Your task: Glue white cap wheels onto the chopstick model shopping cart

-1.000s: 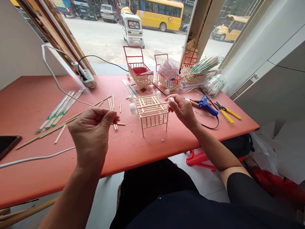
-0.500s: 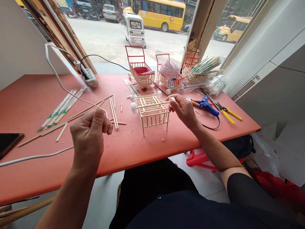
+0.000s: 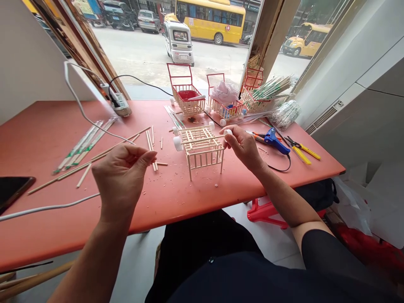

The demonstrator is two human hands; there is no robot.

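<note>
A small cart of thin wooden sticks (image 3: 203, 158) stands upside down near the table's middle, its wheels uppermost. My right hand (image 3: 241, 145) pinches a white wheel (image 3: 227, 132) at the right end of the near axle stick. A larger-looking white wheel (image 3: 177, 143) sits at that axle's left end, and another white wheel (image 3: 211, 125) is on the far side. To the left of the cart, my left hand (image 3: 121, 174) is raised over the table with thumb and fingers pressed together. Whatever is between those fingertips, if anything, is too small to see.
Loose sticks (image 3: 153, 149) and wrapped chopsticks (image 3: 83, 145) lie on the orange table (image 3: 164, 198). A blue glue gun (image 3: 274, 141) and yellow-handled pliers (image 3: 301, 149) are at right. Red-handled carts (image 3: 188, 100) line the back. A white cable (image 3: 75, 94) loops at left, near a phone (image 3: 14, 189).
My left hand has turned from a fist into a fingertip pinch, moving slightly toward the cart. My right hand stays on the wheel, and the cart has not moved.
</note>
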